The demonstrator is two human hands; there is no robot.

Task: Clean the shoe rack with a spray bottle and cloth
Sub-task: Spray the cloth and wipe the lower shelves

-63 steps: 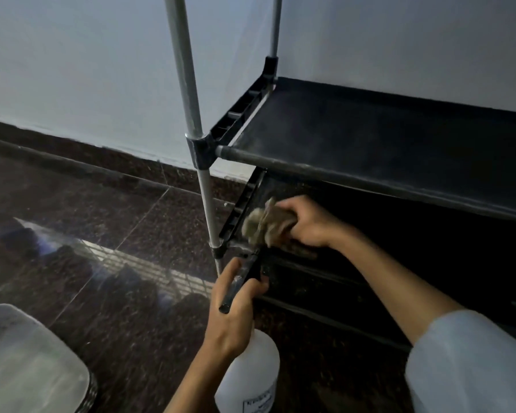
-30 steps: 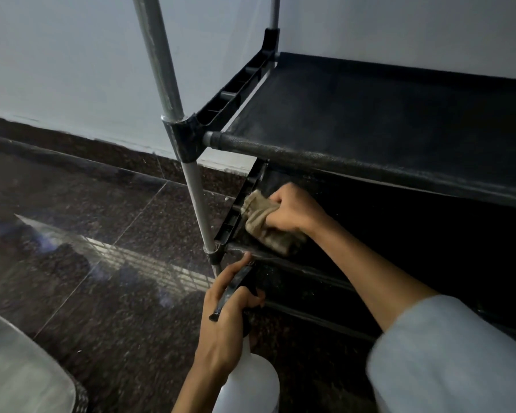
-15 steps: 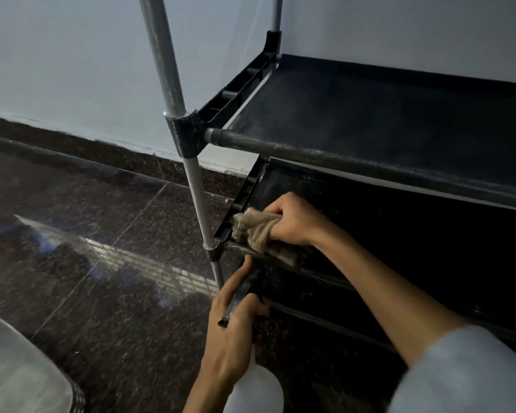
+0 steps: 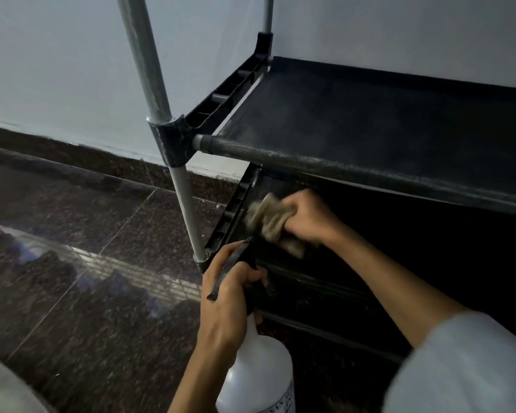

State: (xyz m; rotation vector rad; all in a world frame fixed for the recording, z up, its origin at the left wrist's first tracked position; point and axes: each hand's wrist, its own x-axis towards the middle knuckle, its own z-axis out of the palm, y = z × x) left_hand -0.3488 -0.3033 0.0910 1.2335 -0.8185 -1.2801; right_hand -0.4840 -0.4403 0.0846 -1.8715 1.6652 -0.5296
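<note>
A black shoe rack with grey metal poles and dark fabric shelves [image 4: 370, 123] is seen standing on a dark speckled polished stone floor [image 4: 81, 293], close against a pale wall [image 4: 57, 55]. The right hand [image 4: 307, 217] is reached in under the upper shelf, its fingers curled round a crumpled beige cloth [image 4: 268, 219], which is gripped and held against the left end of the lower shelf, just beside the black plastic side rail [image 4: 236, 210]. The cloth is slightly blurred. A white translucent plastic spray bottle with a black trigger head [image 4: 259, 374] is held by the left hand [image 4: 230, 302] in front of the rack's near corner post [image 4: 188, 216]; the fingers are wrapped round the black neck and trigger, while the bottle body hangs below the hand, with printed text partly visible at the lower edge. The two hands are kept apart, the left below and nearer than the right. A pale grey sleeve [image 4: 465, 368] is visible on the right arm. A pale grey rounded object [image 4: 3, 389], not identifiable, is cut off at the lower left corner.
</note>
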